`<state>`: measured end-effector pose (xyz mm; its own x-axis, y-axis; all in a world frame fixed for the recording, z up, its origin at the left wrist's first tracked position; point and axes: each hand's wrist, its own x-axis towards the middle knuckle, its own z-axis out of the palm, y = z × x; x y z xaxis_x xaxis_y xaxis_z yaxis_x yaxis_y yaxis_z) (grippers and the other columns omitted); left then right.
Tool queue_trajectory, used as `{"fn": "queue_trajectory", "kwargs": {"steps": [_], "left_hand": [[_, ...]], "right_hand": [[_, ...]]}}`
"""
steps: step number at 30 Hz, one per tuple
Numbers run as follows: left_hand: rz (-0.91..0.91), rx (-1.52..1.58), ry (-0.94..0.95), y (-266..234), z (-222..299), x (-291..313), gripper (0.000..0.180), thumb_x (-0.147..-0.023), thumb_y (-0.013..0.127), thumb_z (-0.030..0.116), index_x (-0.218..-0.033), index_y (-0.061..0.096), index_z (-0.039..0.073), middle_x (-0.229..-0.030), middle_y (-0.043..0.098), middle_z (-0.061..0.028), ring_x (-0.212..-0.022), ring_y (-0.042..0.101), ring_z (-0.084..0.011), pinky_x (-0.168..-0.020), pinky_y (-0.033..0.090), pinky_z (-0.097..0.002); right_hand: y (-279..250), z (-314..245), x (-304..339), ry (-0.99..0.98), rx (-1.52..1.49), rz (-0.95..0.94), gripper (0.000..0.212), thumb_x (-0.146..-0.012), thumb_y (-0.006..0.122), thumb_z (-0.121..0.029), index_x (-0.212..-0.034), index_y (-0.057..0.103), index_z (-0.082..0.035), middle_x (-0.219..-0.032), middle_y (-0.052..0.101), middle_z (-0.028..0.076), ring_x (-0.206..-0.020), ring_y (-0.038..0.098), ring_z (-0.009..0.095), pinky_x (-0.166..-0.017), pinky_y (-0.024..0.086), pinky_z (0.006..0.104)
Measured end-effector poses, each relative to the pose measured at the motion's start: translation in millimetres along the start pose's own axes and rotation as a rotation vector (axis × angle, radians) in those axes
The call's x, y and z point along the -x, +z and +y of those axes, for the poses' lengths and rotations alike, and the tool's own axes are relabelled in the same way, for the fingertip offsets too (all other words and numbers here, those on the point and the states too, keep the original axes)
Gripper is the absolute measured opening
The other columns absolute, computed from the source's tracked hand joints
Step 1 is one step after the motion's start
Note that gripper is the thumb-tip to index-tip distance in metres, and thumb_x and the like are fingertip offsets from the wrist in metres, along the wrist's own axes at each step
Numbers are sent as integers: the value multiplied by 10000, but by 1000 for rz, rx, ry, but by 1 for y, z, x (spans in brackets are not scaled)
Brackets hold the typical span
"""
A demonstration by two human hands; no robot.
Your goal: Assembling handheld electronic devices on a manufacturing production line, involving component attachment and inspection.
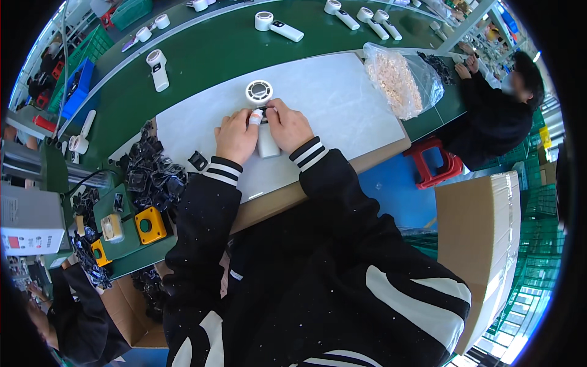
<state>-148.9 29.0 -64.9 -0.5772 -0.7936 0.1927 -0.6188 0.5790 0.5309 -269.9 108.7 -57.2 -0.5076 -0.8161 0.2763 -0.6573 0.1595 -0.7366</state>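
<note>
A white handheld fan (268, 145) lies on the pale work sheet (342, 101), its round, slotted head pointing away from me. My left hand (235, 136) grips it at the neck from the left, and a pale wrap shows on the thumb. From the right, my right hand (290, 126) is closed on the same neck. Both thumbs press at a dark part between head and handle, and the fingers partly hide it. A small black plastic piece (197, 160) rests on the sheet left of my left wrist.
Tangled black parts (150, 165) are heaped at left, near a yellow button box (150, 225). A clear bag of small beige pieces (394, 82) lies at right. More white fans (278, 26) lie on the green belt (208, 52). A co-worker (498, 113) sits at right, beside a red stool (434, 162).
</note>
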Motion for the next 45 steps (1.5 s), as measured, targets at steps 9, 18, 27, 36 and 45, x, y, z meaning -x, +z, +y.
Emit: {"fn": "queue_trajectory", "kwargs": {"steps": [9, 18, 27, 36, 45], "left_hand": [[175, 489, 20, 3, -2, 3, 328, -913, 496, 103, -1234, 554, 66, -1072, 598, -101, -947, 556, -269, -852, 381, -375], [340, 776, 154, -30, -7, -3, 480, -858, 499, -47, -1333, 481, 17, -1119, 537, -141, -940, 541, -252, -852, 441, -324], [378, 733, 311, -34, 4, -3, 442, -797, 539, -44, -1237, 525, 0, -1098, 550, -137, -921, 547, -263, -832, 452, -323], [463, 647, 311, -34, 7, 7, 344, -823, 527, -30, -1165, 548, 0, -1082, 572, -141, -921, 563, -251, -843, 453, -325], [525, 1052, -75, -25, -15, -3, 317, -905, 464, -8, -1216, 527, 2, -1153, 566, -157, -994, 563, -227, -892, 450, -330]], "right_hand": [[-1, -10, -15, 41, -296, -258, 287, -952, 463, -128, -1226, 508, -52, -980, 641, 172, -813, 622, 313, -749, 486, 384], [23, -19, -42, -191, -681, -312, 351, -944, 484, -58, -1294, 487, -27, -1035, 607, 117, -878, 570, 196, -820, 458, 319], [18, -17, -33, -174, -982, -265, 287, -948, 526, -55, -1231, 533, -8, -1063, 571, 86, -865, 523, 165, -805, 436, 267], [16, -25, -21, -258, -992, -238, 266, -949, 557, -101, -1194, 540, 2, -1077, 522, 90, -893, 510, 171, -819, 426, 265], [37, -31, -18, -1, -918, -369, 312, -986, 517, -281, -1096, 552, 9, -931, 546, 96, -732, 511, 155, -702, 445, 264]]}}
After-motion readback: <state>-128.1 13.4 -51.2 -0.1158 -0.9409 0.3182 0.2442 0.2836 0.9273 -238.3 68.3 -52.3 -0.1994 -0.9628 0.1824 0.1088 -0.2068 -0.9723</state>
